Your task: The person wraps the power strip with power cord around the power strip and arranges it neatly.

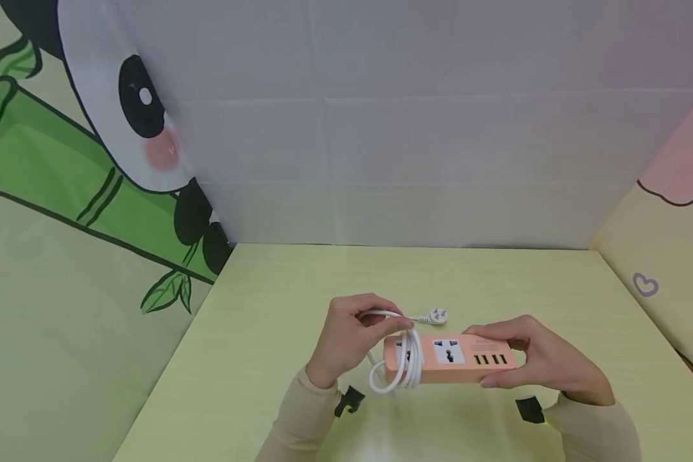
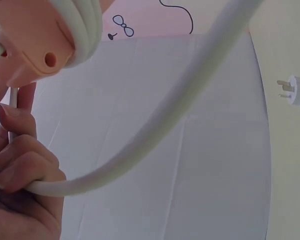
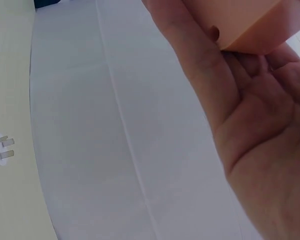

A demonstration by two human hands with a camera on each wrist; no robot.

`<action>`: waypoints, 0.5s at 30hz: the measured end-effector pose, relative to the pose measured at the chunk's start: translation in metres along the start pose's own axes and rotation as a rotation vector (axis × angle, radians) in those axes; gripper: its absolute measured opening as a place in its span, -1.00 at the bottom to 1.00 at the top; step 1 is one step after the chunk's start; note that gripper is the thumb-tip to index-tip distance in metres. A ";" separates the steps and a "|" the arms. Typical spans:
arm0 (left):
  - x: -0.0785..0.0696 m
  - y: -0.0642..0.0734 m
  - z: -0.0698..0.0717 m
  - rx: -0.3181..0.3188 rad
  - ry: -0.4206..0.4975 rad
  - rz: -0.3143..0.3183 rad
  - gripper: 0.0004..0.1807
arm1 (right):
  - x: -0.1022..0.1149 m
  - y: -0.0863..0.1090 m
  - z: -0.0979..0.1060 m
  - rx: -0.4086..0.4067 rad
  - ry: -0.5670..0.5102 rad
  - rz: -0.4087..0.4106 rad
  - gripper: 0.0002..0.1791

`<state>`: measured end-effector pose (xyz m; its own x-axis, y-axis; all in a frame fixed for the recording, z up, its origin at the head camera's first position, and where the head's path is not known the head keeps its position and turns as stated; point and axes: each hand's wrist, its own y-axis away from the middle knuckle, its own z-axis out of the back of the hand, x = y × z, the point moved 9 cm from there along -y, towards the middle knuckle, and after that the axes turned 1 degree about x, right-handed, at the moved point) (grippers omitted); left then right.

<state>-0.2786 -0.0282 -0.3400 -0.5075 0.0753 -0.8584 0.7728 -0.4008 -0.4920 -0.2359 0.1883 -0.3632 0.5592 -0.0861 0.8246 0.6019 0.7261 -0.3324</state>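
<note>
A pink power strip [image 1: 450, 358] with white sockets and several dark USB slots is held above the table. My right hand [image 1: 548, 356] grips its right end, thumb at the near edge and fingers at the far edge. White cord [image 1: 414, 359] is wound in several turns round the strip's left end. My left hand [image 1: 358, 330] pinches the cord beside those turns; in the left wrist view its curled fingers [image 2: 32, 160] hold the cord [image 2: 155, 122]. The cord's white plug [image 1: 437, 316] lies beyond the strip, its prongs showing in both wrist views.
The pale yellow table [image 1: 277, 276] spreads beneath both hands. A grey-white wall sheet [image 1: 410, 141] stands at its back edge. Printed cartoon panels flank it, with a panda and bamboo [image 1: 92, 160] on the left and a small heart [image 1: 645, 284] on the right.
</note>
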 end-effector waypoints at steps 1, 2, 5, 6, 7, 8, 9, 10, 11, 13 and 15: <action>0.003 0.000 -0.002 0.016 0.024 0.019 -0.90 | -0.001 0.000 0.000 0.000 -0.005 0.003 -0.44; 0.006 -0.001 -0.003 0.035 0.037 0.032 -0.91 | -0.001 0.001 0.000 -0.001 -0.008 0.005 -0.44; 0.011 -0.001 -0.008 0.092 0.038 0.050 -0.91 | -0.002 0.002 0.000 -0.009 -0.016 0.017 -0.41; 0.013 -0.001 -0.009 0.109 0.033 0.054 -0.90 | -0.003 0.002 0.000 -0.010 -0.021 0.022 -0.40; 0.014 -0.001 -0.010 0.125 0.031 0.054 -0.89 | -0.003 0.003 0.001 -0.012 -0.028 0.028 -0.39; 0.015 -0.001 -0.011 0.140 0.030 0.056 -0.88 | -0.003 0.003 0.001 -0.013 -0.033 0.033 -0.39; 0.016 -0.001 -0.012 0.153 0.032 0.060 -0.87 | -0.004 0.004 0.001 -0.017 -0.037 0.039 -0.37; 0.017 -0.001 -0.013 0.163 0.033 0.063 -0.86 | -0.004 0.004 0.001 -0.017 -0.046 0.043 -0.37; 0.019 0.000 -0.014 0.172 0.033 0.066 -0.86 | -0.005 0.005 0.001 -0.019 -0.051 0.049 -0.36; 0.021 0.000 -0.015 0.184 0.033 0.067 -0.85 | -0.005 0.006 0.001 -0.025 -0.056 0.060 -0.35; 0.023 0.000 -0.017 0.197 0.031 0.064 -0.84 | -0.006 0.008 0.002 -0.031 -0.062 0.073 -0.34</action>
<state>-0.2841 -0.0110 -0.3623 -0.4458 0.0706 -0.8924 0.7120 -0.5762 -0.4013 -0.2358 0.1954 -0.3702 0.5665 0.0099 0.8240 0.5787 0.7071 -0.4064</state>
